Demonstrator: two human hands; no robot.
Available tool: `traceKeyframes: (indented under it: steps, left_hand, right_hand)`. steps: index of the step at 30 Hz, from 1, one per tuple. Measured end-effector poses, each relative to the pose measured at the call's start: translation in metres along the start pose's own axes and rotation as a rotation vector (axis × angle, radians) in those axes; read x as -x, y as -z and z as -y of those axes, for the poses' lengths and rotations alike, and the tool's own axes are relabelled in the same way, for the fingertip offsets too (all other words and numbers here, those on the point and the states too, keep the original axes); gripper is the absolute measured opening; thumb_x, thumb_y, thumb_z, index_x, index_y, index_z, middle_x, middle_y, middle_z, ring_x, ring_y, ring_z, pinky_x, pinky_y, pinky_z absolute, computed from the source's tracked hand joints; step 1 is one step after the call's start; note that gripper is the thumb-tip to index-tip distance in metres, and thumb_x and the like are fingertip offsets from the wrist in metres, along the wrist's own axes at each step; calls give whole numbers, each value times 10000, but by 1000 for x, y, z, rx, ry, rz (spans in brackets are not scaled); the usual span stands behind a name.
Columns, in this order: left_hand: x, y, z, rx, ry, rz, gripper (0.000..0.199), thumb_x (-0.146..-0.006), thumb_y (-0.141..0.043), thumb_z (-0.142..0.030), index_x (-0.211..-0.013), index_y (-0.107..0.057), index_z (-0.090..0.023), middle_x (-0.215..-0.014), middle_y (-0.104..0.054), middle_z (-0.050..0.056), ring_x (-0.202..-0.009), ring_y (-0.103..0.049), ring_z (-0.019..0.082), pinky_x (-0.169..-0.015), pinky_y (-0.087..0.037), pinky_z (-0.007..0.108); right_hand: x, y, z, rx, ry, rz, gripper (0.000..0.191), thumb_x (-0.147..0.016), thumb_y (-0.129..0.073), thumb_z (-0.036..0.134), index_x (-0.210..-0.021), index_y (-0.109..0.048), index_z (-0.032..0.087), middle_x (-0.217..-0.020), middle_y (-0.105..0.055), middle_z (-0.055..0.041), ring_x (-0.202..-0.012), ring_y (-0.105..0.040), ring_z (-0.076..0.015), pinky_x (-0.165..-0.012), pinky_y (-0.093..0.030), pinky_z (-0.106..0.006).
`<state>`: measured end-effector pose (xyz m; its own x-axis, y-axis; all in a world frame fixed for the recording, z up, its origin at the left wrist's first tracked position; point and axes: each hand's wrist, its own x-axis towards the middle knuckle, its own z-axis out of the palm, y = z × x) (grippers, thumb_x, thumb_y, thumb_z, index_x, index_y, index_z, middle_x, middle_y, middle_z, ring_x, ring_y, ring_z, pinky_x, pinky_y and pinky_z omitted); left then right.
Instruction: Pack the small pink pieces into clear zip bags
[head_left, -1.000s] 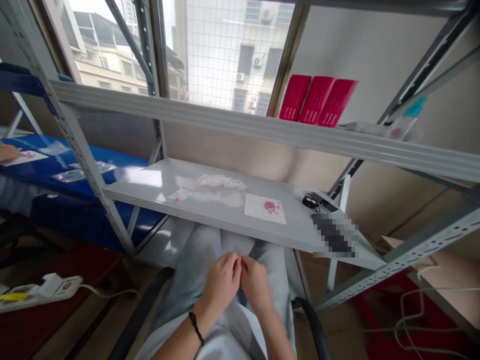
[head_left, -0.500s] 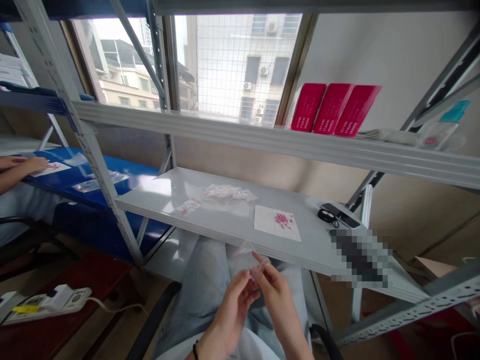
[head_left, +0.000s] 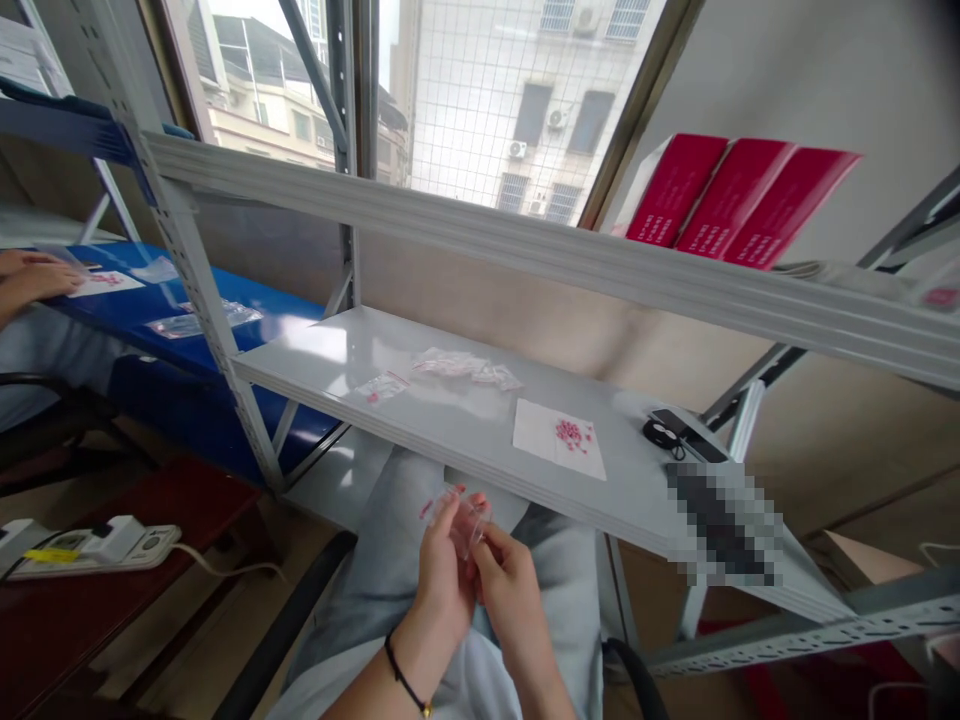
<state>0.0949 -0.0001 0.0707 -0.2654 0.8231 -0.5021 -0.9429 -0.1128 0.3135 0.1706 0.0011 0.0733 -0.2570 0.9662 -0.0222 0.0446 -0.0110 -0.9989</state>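
Note:
Above my lap, in front of the shelf edge, a small clear plastic bag (head_left: 466, 522) with a pinkish strip is held between both hands. My left hand (head_left: 444, 565) is closed around it, thumb on top and fingertips behind. At the bag's near right side, my right hand (head_left: 510, 572) pinches its edge between thumb and fingers. On the grey shelf (head_left: 450, 430) lies a white sheet of paper (head_left: 530, 437) bearing a cluster of small pink-red pieces (head_left: 571, 434). Further left are a pile of clear bags (head_left: 461, 367) and one bag with pink bits (head_left: 382, 387).
A phone (head_left: 697, 440) and a coiled black cable (head_left: 663, 433) rest at the shelf's right. Red boxes (head_left: 739, 200) stand on the upper shelf. At the blue table (head_left: 289, 345), another person's hands (head_left: 37, 277) work over paper. A power strip (head_left: 97, 550) sits lower left.
My hands and the plastic bag have moved left. My left hand now grips around the bag, and my right pinches its edge. The view has tilted down slightly.

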Motion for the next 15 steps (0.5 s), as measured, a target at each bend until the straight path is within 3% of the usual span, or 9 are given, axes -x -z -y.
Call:
traceKeyframes:
  steps: [3, 5, 8, 12, 15]
  left_hand:
    - [1, 5, 5, -27, -19, 37, 272, -841, -746, -254, -1091, -675, -175, -1027, -746, 110, -909, -737, 208, -762, -601, 276]
    - [2, 6, 7, -35, -61, 82, 298, -811, -775, -247, -1080, -671, -172, -1004, -740, 97, -895, -731, 196, -774, -592, 266]
    - [0, 4, 4, -19, -101, 78, 337, -775, -790, -213, -1080, -651, -188, -899, -717, 55, -805, -717, 172, -728, -581, 255]
    - [-1, 3, -6, -51, -164, 31, 412, -762, -786, -185, -1138, -619, -211, -870, -696, 35, -782, -709, 172, -691, -567, 255]
    - [1, 4, -9, -149, -240, 137, 447, -789, -788, -218, -1190, -591, -222, -868, -698, 28, -820, -708, 181, -775, -563, 282]
  right_hand:
    - [-2, -5, 0, -52, 5, 35, 301, -854, -639, 343, -1052, -773, 160, -740, -703, -27, -673, -596, -176, -618, -460, -248]
    - [-2, -8, -1, -86, 13, 61, 334, -865, -654, 367, -1111, -762, 169, -858, -742, -53, -794, -646, -211, -712, -500, -278]
    - [1, -9, -7, -121, 33, 74, 259, -860, -688, 355, -1031, -768, 178, -896, -745, -51, -887, -665, -224, -813, -518, -296]
    - [7, -8, -20, -330, -12, -148, 183, -850, -715, 379, -841, -711, 196, -751, -685, 3, -717, -640, -160, -642, -520, -226]
    - [6, -11, -23, -661, -120, -244, 191, -806, -746, 366, -859, -719, 185, -892, -743, -42, -852, -694, -191, -796, -573, -284]
